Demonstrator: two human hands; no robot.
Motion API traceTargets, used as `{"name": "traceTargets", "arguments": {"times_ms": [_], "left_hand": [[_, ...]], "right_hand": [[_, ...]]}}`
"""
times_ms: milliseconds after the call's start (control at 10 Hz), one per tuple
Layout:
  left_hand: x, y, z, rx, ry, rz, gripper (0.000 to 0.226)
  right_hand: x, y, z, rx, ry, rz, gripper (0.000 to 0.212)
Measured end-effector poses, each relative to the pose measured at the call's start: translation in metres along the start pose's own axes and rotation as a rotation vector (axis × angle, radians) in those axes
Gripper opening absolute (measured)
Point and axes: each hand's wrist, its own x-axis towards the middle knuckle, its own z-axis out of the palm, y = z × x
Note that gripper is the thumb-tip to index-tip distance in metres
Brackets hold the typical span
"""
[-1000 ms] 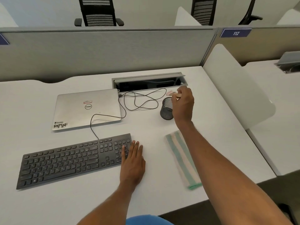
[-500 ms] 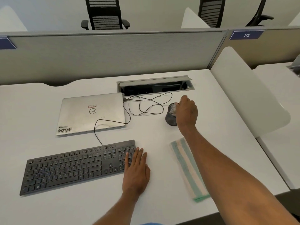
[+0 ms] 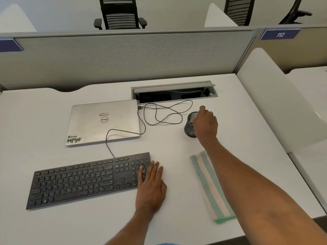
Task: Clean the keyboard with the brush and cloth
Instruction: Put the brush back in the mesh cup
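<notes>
A black keyboard (image 3: pixel 85 179) lies at the front left of the white desk (image 3: pixel 35 112). My left hand (image 3: pixel 150 188) lies flat, its straight fingers resting on the keys at the keyboard's right end. A folded cloth (image 3: pixel 208 183) with green and pink stripes lies to the right of the keyboard, partly under my right forearm. My right hand (image 3: pixel 206 124) is at a black mesh cup (image 3: pixel 189 126), fingers curled down over its rim. No brush shows; the hand hides the inside of the cup.
A shut silver laptop (image 3: pixel 102 121) lies behind the keyboard, whose black cable (image 3: pixel 159 112) loops towards an open cable box (image 3: pixel 173 92). A grey divider (image 3: pixel 123 59) closes the back. A white side panel (image 3: pixel 276 103) stands on the right.
My right hand held a small pale thing above the mesh cup and has come down onto the cup; that thing is out of sight now. My left hand has stayed on the keyboard.
</notes>
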Motion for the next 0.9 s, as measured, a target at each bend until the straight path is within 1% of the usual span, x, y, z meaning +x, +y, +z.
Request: {"name": "traceTargets", "arguments": {"times_ms": [100,200,300,400,500,600,700,800,900], "left_hand": [[0.001,0.000,-0.001,0.002,-0.002,-0.003,0.054],[0.001,0.000,-0.001,0.005,-0.003,-0.008,0.054],[0.000,0.000,-0.001,0.007,-0.007,-0.006,0.054],[0.000,0.000,-0.001,0.005,0.014,-0.005,0.054],[0.000,0.000,-0.002,0.008,0.010,-0.003,0.054],[-0.001,0.002,-0.002,0.029,0.003,0.011,0.054],[-0.001,0.001,-0.004,0.027,0.004,0.025,0.054],[0.000,0.001,-0.007,-0.016,0.017,0.040,0.054],[-0.006,-0.007,-0.003,-0.063,0.018,0.038,0.055]], "right_hand": [[0.003,0.000,-0.003,-0.017,0.022,-0.009,0.034],[0.003,0.002,-0.006,-0.067,0.114,-0.035,0.025],[0.000,0.003,-0.009,-0.053,0.217,-0.030,0.017],[-0.007,0.010,-0.012,-0.081,0.287,-0.061,0.016],[-0.013,0.018,-0.013,-0.054,0.213,-0.004,0.022],[-0.025,0.032,-0.009,-0.052,0.210,-0.030,0.018],[-0.034,0.035,-0.013,-0.079,0.215,-0.066,0.014],[-0.057,0.024,-0.017,-0.080,0.271,-0.054,0.011],[-0.075,0.012,-0.013,-0.063,0.286,-0.058,0.012]]}}
